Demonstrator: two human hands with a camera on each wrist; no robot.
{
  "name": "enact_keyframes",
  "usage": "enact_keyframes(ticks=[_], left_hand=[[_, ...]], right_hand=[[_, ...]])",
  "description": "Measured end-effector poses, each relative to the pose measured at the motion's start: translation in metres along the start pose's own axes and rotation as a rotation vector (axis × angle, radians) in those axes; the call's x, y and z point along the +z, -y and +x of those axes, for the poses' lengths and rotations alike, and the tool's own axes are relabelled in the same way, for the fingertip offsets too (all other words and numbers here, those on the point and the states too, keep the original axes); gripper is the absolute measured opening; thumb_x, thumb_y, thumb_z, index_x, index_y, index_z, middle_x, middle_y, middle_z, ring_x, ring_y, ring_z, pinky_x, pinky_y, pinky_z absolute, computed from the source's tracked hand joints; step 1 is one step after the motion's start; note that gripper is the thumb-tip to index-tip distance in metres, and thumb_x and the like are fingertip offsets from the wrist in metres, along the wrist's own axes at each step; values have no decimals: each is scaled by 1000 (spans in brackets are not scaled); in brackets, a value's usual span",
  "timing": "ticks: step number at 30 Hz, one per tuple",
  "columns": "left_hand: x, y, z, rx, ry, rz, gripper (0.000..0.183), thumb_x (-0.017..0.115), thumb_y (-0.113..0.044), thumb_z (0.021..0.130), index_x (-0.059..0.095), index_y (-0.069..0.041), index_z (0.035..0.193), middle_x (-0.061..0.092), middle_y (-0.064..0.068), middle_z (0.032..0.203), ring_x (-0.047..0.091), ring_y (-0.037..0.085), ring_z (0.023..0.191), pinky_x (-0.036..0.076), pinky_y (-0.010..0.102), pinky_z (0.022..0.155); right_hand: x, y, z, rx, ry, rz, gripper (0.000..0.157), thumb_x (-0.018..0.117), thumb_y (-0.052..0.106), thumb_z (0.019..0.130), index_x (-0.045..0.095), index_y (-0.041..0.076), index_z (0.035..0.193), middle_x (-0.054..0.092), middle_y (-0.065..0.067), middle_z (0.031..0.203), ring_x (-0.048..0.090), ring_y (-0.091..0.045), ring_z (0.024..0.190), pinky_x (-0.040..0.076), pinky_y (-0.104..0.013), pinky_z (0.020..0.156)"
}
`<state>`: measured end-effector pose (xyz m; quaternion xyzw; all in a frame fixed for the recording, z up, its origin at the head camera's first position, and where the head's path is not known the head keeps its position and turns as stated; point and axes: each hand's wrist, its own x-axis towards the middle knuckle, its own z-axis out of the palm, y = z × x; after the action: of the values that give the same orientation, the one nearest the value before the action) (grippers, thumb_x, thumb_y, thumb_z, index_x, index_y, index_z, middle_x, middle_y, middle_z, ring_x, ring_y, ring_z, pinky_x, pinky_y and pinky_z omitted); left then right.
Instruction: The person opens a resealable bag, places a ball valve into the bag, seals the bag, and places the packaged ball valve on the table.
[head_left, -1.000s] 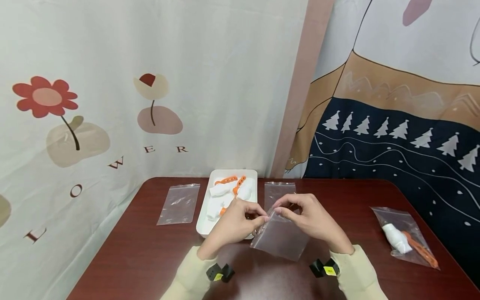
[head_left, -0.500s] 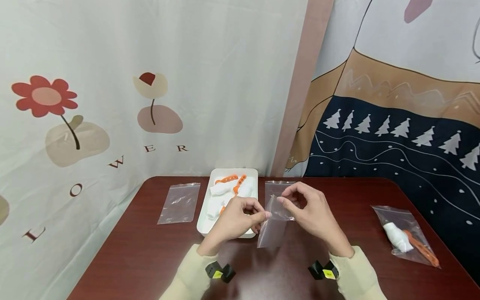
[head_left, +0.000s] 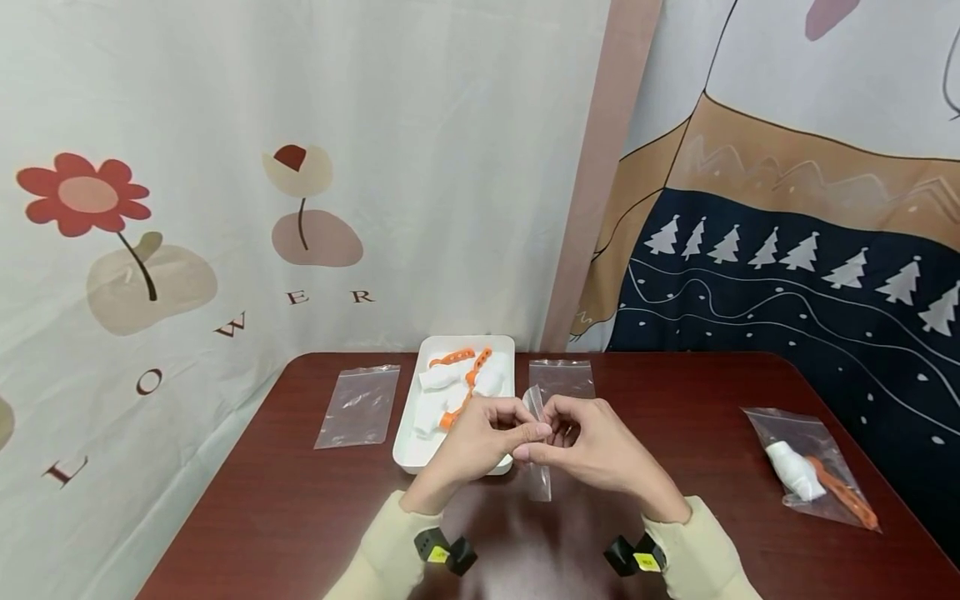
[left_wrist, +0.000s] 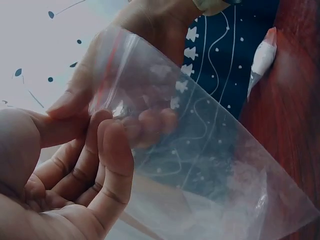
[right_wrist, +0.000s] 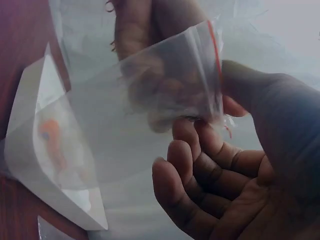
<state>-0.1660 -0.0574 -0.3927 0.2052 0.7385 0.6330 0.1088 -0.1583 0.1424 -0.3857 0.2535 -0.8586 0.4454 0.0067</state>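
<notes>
A clear zip-lock bag with a red line along its seal hangs between my two hands above the table. My left hand pinches its top edge between thumb and fingers. Close against it, my right hand pinches the same edge, the thumbs nearly meeting. The left wrist view shows the bag spread flat and see-through, with nothing visible inside. Through the bag in the right wrist view shows the white tray. Whether the seal is parted under the fingertips is hidden.
The white tray behind my left hand holds several white pieces and orange strips with holes. Flat clear bags lie left of it and right of it. A filled bag with a white piece and an orange strip lies far right.
My right hand has come down and left, close to the left hand. The bag has turned from facing the head camera to nearly edge-on. The left hand has barely moved.
</notes>
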Motion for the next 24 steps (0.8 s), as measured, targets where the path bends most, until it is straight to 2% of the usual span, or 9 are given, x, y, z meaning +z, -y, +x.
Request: enact_keyframes(ticks=[5, 10, 14, 18, 20, 22, 24], left_hand=[[0, 1, 0, -35, 21, -47, 17, 75, -14, 93, 74, 3, 89, 66, -2, 64, 63, 12, 54, 55, 24, 53], [-1, 1, 0, -18, 34, -45, 15, 73, -11, 95, 74, 3, 90, 66, 0, 66, 63, 12, 55, 57, 27, 55], [-2, 1, 0, -7, 38, -10, 15, 71, -11, 96, 72, 2, 90, 67, 4, 68, 64, 12, 58, 60, 35, 58], [-3, 1, 0, -14, 65, 24, 17, 66, -13, 100, 68, 1, 92, 69, 15, 74, 65, 14, 62, 62, 46, 65], [-3, 1, 0, -13, 89, 30, 18, 62, -14, 103, 65, 2, 95, 69, 21, 79, 67, 14, 63, 62, 49, 67], [-3, 0, 0, -3, 111, 36, 19, 58, -13, 104, 62, 3, 97, 70, 24, 83, 68, 14, 64, 63, 46, 68], [-2, 0, 0, 9, 132, 36, 19, 56, -13, 105, 60, 4, 98, 71, 24, 85, 69, 14, 65, 63, 40, 66]], right_hand=[[-3, -2, 1, -27, 32, 40, 23, 84, 42, 84, 68, 25, 83, 65, 9, 74, 59, -7, 66, 52, -23, 60], [-7, -4, 1, -29, 63, 69, 17, 81, 38, 88, 71, 25, 87, 69, 9, 80, 64, -7, 73, 57, -24, 67], [-9, -6, 1, -16, 84, 90, 11, 78, 33, 91, 72, 24, 89, 72, 8, 81, 65, -8, 74, 56, -25, 68], [-9, -7, 1, 13, 103, 145, 15, 75, 27, 94, 70, 16, 85, 71, 2, 80, 65, -12, 70, 57, -27, 65], [-10, -8, 1, 29, 110, 172, 18, 74, 27, 95, 69, 14, 83, 70, 0, 80, 66, -14, 69, 58, -28, 65], [-10, -9, 1, 31, 114, 182, 19, 74, 27, 95, 69, 14, 83, 68, -1, 80, 66, -15, 70, 57, -27, 66], [-10, -9, 2, 29, 119, 188, 19, 73, 27, 96, 69, 14, 82, 67, -1, 78, 65, -17, 71, 56, -27, 66]])
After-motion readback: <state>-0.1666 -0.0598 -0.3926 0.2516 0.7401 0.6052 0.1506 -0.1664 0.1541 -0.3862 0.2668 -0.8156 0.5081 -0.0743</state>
